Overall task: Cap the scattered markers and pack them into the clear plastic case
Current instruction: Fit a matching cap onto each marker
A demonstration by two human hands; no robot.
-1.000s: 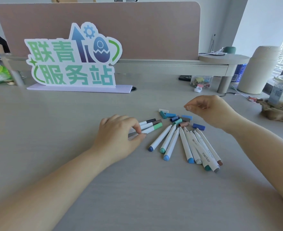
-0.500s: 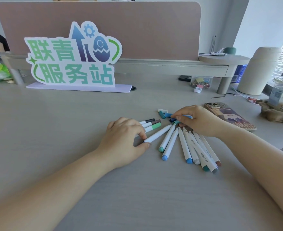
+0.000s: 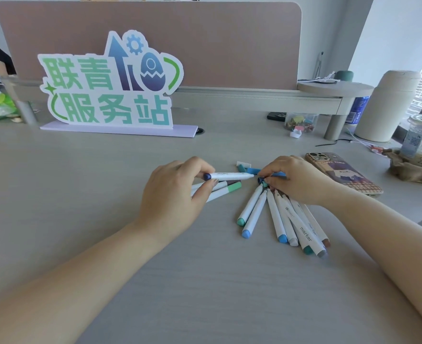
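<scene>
Left hand (image 3: 172,194) grip clamped on white marker with dark-blue end (image 3: 229,175), lifted level above pale grey worktop (image 3: 81,194). Right hand (image 3: 297,180) pinches blue cap (image 3: 278,174) among loose caps; count unclear. Seven uncapped markers (image 3: 282,217) fanned beneath. Three capped markers (image 3: 226,189) partly hidden under left hand. Clear tub of clips (image 3: 301,122) at rear.

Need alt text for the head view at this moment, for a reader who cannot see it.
The left hand holds a white marker level above the table, while the right hand picks among loose caps. More markers fan out below the right hand, with a phone to their right.
</scene>
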